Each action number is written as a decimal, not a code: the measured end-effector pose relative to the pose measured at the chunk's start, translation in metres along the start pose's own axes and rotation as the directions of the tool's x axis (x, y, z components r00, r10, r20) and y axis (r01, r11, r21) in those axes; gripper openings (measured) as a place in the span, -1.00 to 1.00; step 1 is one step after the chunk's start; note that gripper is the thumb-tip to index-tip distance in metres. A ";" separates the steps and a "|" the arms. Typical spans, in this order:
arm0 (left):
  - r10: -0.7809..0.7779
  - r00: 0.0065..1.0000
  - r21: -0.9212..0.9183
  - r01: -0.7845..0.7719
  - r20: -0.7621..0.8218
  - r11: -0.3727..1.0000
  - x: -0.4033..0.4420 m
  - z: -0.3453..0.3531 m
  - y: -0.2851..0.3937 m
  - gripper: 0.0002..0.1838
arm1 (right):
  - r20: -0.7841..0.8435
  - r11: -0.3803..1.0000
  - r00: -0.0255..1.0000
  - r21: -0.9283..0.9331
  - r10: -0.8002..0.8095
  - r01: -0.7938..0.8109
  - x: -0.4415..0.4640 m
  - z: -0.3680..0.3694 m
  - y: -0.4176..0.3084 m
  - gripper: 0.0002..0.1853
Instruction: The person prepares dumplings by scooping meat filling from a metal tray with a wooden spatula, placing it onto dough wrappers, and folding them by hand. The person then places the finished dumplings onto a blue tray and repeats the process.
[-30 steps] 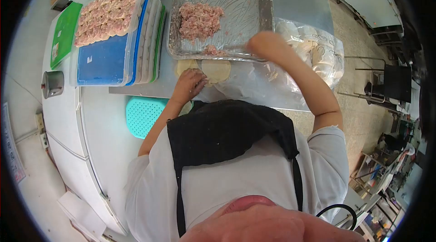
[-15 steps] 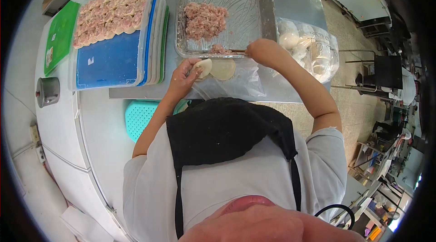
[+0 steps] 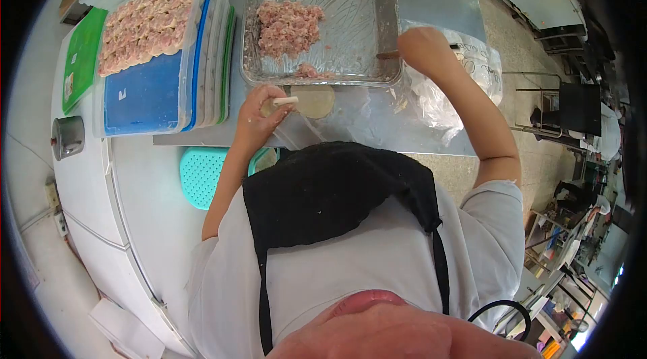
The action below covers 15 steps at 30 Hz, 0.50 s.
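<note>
Between thumb and fingers, my left hand (image 3: 257, 116) holds a pale dough wrapper (image 3: 286, 101), seen nearly edge-on, just below the metal tray (image 3: 319, 80). My right hand (image 3: 424, 50) is closed round a thin brown spatula (image 3: 387, 55), whose end points over the tray's right rim. A mound of ground meat (image 3: 290, 27) lies at the tray's left, with a smaller bit of meat (image 3: 309, 70) near its lower edge. Another round wrapper (image 3: 314, 101) lies flat on the worktop beside my left hand.
Stacked containers (image 3: 145, 96) at left hold rows of filled pieces (image 3: 149, 22). A green lid (image 3: 82, 59), metal pot (image 3: 67, 137) and turquoise basket (image 3: 201, 175) are near them. Plastic bags of pale dough balls (image 3: 482, 79) lie at right, partly behind my right hand.
My left hand has picked up a wrapper and turned it edge-on. My right hand first came lower with the spatula at the small meat bit, then moved up and right.
</note>
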State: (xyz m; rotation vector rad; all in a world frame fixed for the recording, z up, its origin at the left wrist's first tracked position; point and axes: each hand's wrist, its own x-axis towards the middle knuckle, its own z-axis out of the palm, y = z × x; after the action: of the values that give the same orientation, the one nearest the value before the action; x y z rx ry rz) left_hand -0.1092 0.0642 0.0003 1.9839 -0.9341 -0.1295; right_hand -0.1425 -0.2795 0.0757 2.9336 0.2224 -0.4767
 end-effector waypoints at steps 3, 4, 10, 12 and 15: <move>-0.289 0.957 -0.338 0.271 -0.004 0.901 -0.004 0.001 0.006 -0.78 | -0.055 0.998 0.997 -0.035 -0.052 0.050 -0.022 0.010 -0.018 -0.85; -0.356 0.932 -0.329 0.360 0.075 0.873 -0.006 -0.001 0.005 -0.80 | -0.074 0.998 0.996 -0.004 -0.056 0.056 -0.026 0.010 -0.029 -0.85; -0.222 0.932 -0.317 0.310 0.285 0.896 -0.035 0.054 -0.030 -0.82 | -0.197 0.977 0.970 0.132 -0.142 0.170 0.003 0.029 -0.080 -0.84; -0.150 0.958 -0.256 0.213 0.246 0.943 -0.033 0.074 -0.030 -0.81 | -0.246 0.966 0.957 0.165 -0.153 0.197 0.021 0.036 -0.096 -0.85; -0.197 0.954 -0.361 0.270 0.226 0.893 -0.031 0.085 -0.027 -0.80 | -0.322 0.923 0.914 0.212 -0.245 0.322 0.049 0.037 -0.099 -0.85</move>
State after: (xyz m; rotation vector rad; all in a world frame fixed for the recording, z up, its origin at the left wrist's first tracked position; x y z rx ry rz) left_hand -0.1531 0.0338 -0.0780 1.7209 -0.7105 -0.6010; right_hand -0.1248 -0.1835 0.0122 3.2383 0.6866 -0.1080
